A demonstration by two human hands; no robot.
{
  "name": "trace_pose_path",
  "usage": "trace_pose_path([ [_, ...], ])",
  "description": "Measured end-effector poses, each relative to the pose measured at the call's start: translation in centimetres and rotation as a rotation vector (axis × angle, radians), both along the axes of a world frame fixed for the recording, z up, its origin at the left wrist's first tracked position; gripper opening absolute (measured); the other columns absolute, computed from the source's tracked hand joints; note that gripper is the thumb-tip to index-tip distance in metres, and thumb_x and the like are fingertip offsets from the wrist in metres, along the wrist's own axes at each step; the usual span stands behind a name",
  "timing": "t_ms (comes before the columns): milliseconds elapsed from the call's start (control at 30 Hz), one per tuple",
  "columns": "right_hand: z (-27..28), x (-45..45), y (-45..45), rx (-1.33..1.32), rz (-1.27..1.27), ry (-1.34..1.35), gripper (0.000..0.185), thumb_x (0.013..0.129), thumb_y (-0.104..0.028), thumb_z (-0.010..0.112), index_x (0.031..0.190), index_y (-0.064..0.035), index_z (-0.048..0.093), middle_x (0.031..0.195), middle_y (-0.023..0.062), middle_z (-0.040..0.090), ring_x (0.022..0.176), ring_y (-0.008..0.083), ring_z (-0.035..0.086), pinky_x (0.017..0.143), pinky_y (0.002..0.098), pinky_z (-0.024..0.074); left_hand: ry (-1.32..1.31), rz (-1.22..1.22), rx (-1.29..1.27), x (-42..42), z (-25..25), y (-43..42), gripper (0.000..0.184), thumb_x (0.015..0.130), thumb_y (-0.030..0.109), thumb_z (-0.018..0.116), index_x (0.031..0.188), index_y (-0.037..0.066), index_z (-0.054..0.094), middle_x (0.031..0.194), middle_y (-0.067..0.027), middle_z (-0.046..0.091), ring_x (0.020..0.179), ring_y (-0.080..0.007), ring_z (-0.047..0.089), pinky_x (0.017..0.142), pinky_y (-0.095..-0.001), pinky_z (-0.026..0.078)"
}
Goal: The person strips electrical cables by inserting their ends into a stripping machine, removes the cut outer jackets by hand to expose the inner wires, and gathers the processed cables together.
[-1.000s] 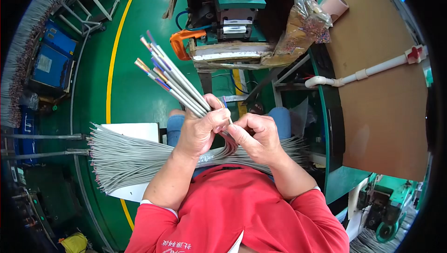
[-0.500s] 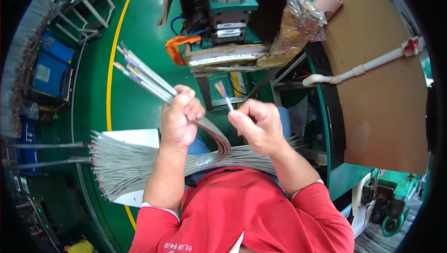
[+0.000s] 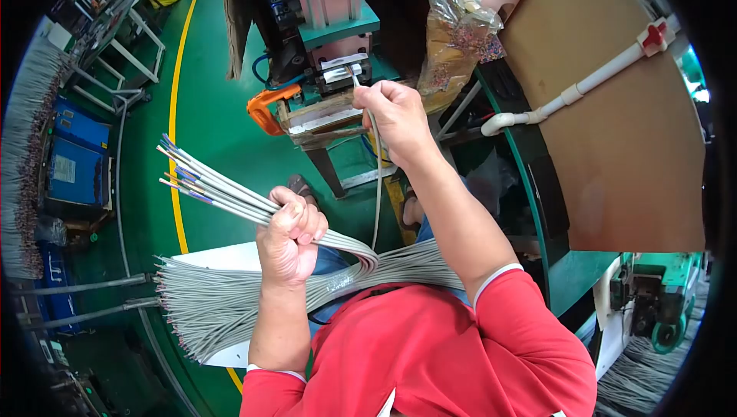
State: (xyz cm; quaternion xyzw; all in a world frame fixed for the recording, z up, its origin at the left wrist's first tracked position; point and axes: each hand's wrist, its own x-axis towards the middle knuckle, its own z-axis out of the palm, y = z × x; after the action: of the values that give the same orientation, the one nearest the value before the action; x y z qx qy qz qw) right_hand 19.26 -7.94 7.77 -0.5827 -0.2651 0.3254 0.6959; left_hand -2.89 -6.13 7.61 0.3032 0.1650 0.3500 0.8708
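My left hand [image 3: 289,237] is closed around several grey cables [image 3: 223,184], whose stripped ends with coloured wires point up and to the left. My right hand [image 3: 393,116] pinches a single grey cable [image 3: 378,187] near its end and holds it up to the press machine [image 3: 333,14]. The wire tips are at the white-faced slot [image 3: 345,69] of the press; whether they are inside it I cannot tell. A large bundle of grey cables [image 3: 230,294] lies across my lap, bound with clear tape.
An orange clamp [image 3: 265,110] sits at the front left of the press stand. Cardboard and plastic wrap [image 3: 453,26] surround the press. A white pipe with a red valve [image 3: 591,83] runs along the right. More cables [image 3: 34,156] hang at the far left.
My right hand has moved up and forward, bringing its cable end to the press. My left hand has lowered slightly, still gripping its cables. The view has shifted a little.
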Motion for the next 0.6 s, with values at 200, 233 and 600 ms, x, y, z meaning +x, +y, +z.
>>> trace_pose_path([
  [200,-0.1,-0.1,0.5,0.014,-0.01,0.024,0.023,0.09,-0.017,0.066,0.073,-0.0013,0.062,0.077,0.0059,0.064,0.059,0.0092,0.051,0.057,0.0253,0.0422,-0.026,-0.021,0.014,-0.1,-0.4,0.3,0.017,0.087,0.014,0.061,0.08,0.012,0.046,0.057,0.0057,0.032,0.048,-0.0067,0.033,0.053,-0.0264,0.035],
  [233,-0.2,-0.1,0.5,0.017,-0.011,0.021,0.023,0.09,-0.017,0.066,0.073,-0.0014,0.062,0.076,0.0057,0.064,0.059,0.009,0.051,0.057,0.0253,0.0422,-0.025,-0.021,0.014,0.0,-0.4,0.3,0.017,0.087,0.014,0.061,0.08,0.012,0.046,0.057,0.0057,0.032,0.048,-0.0067,0.033,0.053,-0.0264,0.035],
  [600,2.6,-4.0,-5.4,-0.021,0.017,-0.308,0.021,0.091,-0.019,0.067,0.078,-0.0015,0.064,0.07,0.0003,0.06,0.06,0.0062,0.051,0.054,0.0243,0.0402,0.159,0.053,0.07,1.0,0.3,-1.2,0.013,0.09,0.009,0.059,0.103,0.006,0.057,0.081,-0.0018,0.054,0.07,-0.0147,0.055,0.073,-0.0311,0.049],
])
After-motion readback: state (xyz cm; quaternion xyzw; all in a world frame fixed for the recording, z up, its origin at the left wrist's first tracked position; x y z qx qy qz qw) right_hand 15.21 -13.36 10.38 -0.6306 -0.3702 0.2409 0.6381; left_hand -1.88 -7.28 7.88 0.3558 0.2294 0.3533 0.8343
